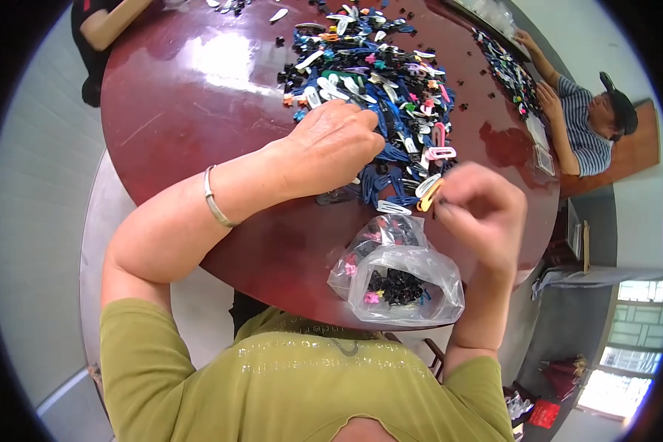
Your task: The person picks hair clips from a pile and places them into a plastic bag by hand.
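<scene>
A large pile of hair clips (398, 103) covers the table in front of me: snap clips in blue, white, black and pink, with small claw clips among them. My left hand (337, 144) rests over the pile's near left side, fingers curled down; their tips and anything in them are hidden. Slightly blurred, my right hand (490, 210) is raised at the near right edge, thumb and forefinger pinched on a small dark piece. Beside those fingertips lies a yellow snap clip (429, 196). An open clear plastic bag (446, 295) below holds black claw clips (399, 286) and some pink ones.
The round red-brown table (169, 155) shines with reflected light. On the right, a person in a striped shirt (583, 125) and cap handles another clip pile (504, 70). A second person's arm (114, 22) reaches in at the upper left. The bag sits at the near table edge.
</scene>
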{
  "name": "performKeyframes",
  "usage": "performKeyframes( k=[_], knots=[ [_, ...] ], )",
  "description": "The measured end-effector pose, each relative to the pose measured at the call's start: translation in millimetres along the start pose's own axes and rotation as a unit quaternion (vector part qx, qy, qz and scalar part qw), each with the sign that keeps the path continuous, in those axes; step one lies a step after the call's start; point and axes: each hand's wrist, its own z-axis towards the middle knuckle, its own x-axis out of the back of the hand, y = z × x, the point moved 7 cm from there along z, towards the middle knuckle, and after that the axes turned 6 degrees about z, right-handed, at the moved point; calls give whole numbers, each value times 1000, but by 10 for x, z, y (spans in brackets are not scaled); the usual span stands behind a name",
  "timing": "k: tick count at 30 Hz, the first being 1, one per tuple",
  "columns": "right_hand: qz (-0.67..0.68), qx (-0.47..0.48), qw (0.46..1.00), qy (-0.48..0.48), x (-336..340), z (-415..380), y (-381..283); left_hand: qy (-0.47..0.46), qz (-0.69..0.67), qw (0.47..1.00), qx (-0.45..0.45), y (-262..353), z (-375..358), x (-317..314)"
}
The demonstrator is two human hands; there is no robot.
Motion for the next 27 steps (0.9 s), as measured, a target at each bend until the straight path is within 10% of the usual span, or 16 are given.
performKeyframes(
  k=[8,15,27],
  knots=[
    [-205,117,939,-251,-402,-326,-507,35,-7,999,-4,-52,6,1],
    [-184,68,980,-14,-48,-25,67,32,6,999,4,-106,31,5],
    [-420,56,906,-5,-235,127,507,16,-66,997,26,-155,21,-45]
  ],
)
